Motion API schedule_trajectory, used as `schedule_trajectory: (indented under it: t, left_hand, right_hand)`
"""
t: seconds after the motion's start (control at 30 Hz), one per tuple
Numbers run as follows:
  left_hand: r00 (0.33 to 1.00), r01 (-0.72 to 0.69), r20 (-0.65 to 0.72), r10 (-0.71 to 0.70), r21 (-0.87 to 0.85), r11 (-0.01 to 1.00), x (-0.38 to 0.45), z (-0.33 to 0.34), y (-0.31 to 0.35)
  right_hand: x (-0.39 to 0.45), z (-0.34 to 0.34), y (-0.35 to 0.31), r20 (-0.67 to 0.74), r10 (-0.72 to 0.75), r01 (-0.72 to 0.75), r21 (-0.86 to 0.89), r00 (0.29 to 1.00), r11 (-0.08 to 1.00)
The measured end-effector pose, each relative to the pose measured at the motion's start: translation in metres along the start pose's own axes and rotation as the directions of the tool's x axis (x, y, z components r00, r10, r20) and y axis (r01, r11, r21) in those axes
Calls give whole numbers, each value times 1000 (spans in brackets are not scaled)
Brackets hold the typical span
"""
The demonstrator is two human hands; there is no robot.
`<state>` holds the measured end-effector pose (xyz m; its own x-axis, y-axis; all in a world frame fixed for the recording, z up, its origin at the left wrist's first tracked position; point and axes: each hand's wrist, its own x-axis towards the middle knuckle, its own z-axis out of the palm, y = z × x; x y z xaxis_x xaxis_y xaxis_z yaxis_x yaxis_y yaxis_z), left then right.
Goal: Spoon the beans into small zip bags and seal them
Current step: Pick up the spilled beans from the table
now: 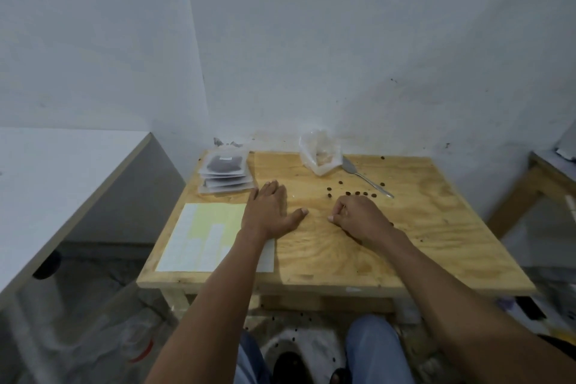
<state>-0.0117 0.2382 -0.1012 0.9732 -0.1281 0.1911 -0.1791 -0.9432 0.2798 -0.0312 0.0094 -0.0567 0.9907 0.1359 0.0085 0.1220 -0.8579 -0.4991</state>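
1. Your loose dark brown beans (352,193) lie scattered on the pale plywood table (327,259), just beyond your right hand (358,218). Some sit near the far edge, and more dark specks show on the floor below. A careless sweep from here would likely roll more over the edge.
2. The crumpled clear plastic bag (319,153) stands at the back against the wall, and it looks nearly empty. The flat-bladed metal spoon (367,179) lies just beside it, its handle pointing toward the scattered beans. Knock that handle with your knuckles and it could push beans around.
3. The stack of small clear zip bags filled with dark beans (225,174) sits at the far left corner, just beyond your left hand (269,215). A nudge from those fingertips could topple the pile.
4. The white and pale yellow label sheet (202,237) lies under your left forearm; dragging the arm may shift it.
5. Your left hand rests flat, palm down, fingers straight, thumb spread, holding nothing.
6. Your right hand is curled, knuckles up, fingertips tucked against the thumb. It may be pinching a bean, but I cannot tell.
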Motion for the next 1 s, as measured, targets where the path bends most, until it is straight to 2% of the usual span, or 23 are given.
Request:
schedule_trajectory:
  t: [0.07,0.1,0.13,0.17,0.2,0.23,0.27,0.3,0.33,0.37,0.4,0.43,0.47,0.5,0.53,0.57,0.63,0.73,0.87,0.93,1.0]
  left_hand:
    - [1000,-7,-8,7,4,1000,0,1,-1]
    - [1000,-9,-9,9,6,1000,0,1,-1]
    - [1000,-10,-8,10,5,1000,0,1,-1]
    - [1000,-10,-8,10,2,1000,0,1,-1]
    - [1000,-9,-10,9,-2,1000,0,0,-1]
    - [1000,-8,-14,8,-4,1000,0,0,-1]
    - [1000,-6,-16,6,-7,1000,0,0,-1]
    - [1000,-3,-15,3,-9,1000,0,-1,0]
    - [1000,-1,-14,1,-11,1000,0,-2,0]
    - [1000,0,-13,0,-12,1000,0,-2,0]
    - [1000,0,-15,0,-10,1000,0,-2,0]
    - [1000,-1,-20,1,-8,1000,0,-2,0]
    - [1000,-3,-25,3,-5,1000,0,-2,0]
    - [1000,-5,-30,5,-3,1000,1,-2,0]
    - [1000,-5,-31,5,-2,1000,1,-2,0]
    - [1000,-4,-28,4,0,1000,2,-2,0]
    - [1000,1,-25,-1,-1,1000,1,-3,1]
    - [999,7,-36,-7,-10,1000,0,-4,1]
    - [999,10,-40,-11,-23,1000,1,-4,1]
    - [999,9,-41,-10,-29,1000,1,-4,2]
    - [999,7,-48,-9,-33,999,1,-4,2]
  right_hand:
    - [3,-2,-4,-53,86,-77,162,995,984]
    - [5,-4,-6,-80,171,-135,335,982,933]
    - [9,-7,-8,-77,283,-197,547,956,814]
    - [13,-10,-9,-21,385,-239,753,923,614]
    - [17,-12,-10,69,442,-252,895,894,368]
    - [21,-14,-9,161,460,-253,957,873,145]
    - [24,-16,-9,231,452,-256,967,861,-6]
    - [28,-16,-8,273,444,-261,961,854,-89]
    - [30,-16,-8,293,443,-272,956,848,-111]
    - [34,-14,-9,291,452,-289,954,843,-76]
    - [36,-12,-11,258,475,-312,949,841,36]
    - [39,-10,-13,177,500,-328,916,847,231]
    - [40,-7,-14,51,507,-327,818,861,473]
    - [42,-3,-15,-97,461,-293,654,882,698]
    - [42,1,-15,-198,381,-251,476,903,843]
    - [43,5,-16,-245,311,-222,332,918,917]
    - [46,12,-18,-278,259,-219,165,925,962]
    - [53,23,-18,-280,249,-262,-8,927,965]
    - [53,32,-14,-272,174,-216,-132,946,967]
    - [56,32,-12,-273,150,-198,-156,950,968]
    - [58,28,-15,-279,221,-232,-6,935,973]
